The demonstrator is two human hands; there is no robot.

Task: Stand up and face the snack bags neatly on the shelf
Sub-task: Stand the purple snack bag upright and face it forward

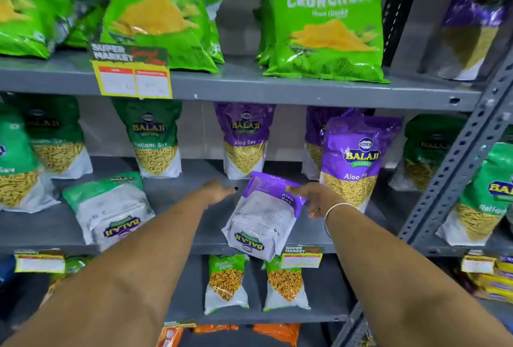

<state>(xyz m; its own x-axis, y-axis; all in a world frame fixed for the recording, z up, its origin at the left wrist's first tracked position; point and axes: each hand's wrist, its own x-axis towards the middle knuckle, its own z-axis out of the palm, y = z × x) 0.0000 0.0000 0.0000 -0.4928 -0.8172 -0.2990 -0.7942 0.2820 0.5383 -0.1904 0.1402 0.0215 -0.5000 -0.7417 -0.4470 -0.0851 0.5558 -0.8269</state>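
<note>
A purple Aloo Sev bag (pixel 263 217) lies on its back on the middle shelf (pixel 194 244), its printed logo upside down at the front edge. My right hand (pixel 315 198) grips this bag's upper right edge, thumb on top and fingers beneath. My left hand (pixel 219 190) hovers just left of the bag's top corner, fingers spread, touching nothing. A green and white bag (pixel 111 209) also lies flat further left. Upright on the same shelf are a purple bag (pixel 351 160) to the right, another purple bag (pixel 244 141) at the back, and a green Ratlami Sev bag (pixel 155 138).
Large green Crunchem bags (pixel 323 33) stand on the top shelf. Two small Chana bags (pixel 226 283) stand on the lower shelf. Price tags (pixel 133 77) hang from the shelf edges. A perforated grey upright (pixel 458 169) bounds the bay at right, with more bags (pixel 483 199) beyond.
</note>
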